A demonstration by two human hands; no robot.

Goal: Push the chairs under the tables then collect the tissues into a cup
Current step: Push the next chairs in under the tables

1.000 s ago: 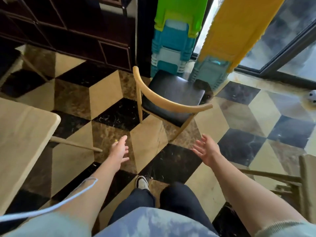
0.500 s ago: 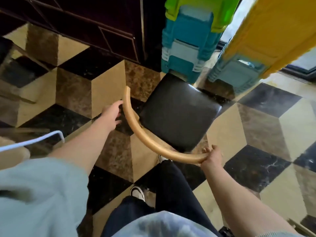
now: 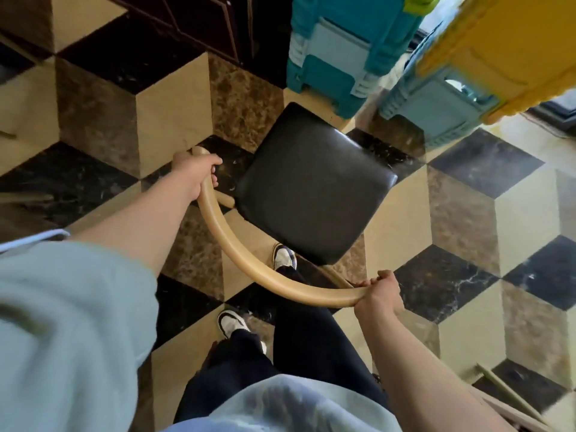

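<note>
Both hands clamp chair point(image 3: 314, 185) backrest: left hand point(image 3: 194, 173) wrapped on far end, right hand point(image 3: 378, 293) on near end. Seat lies beyond backrest, away from person, just short of stacked plastic stools point(image 3: 336, 57). No table in sight; chair needs turning.

Readable text: none | labels, brands, numbers, signs: none legible anywhere in view | checked: chair point(image 3: 314, 185), stacked plastic stools point(image 3: 339, 54), patterned floor point(image 3: 461, 213), clothing | all bear no lettering
</note>
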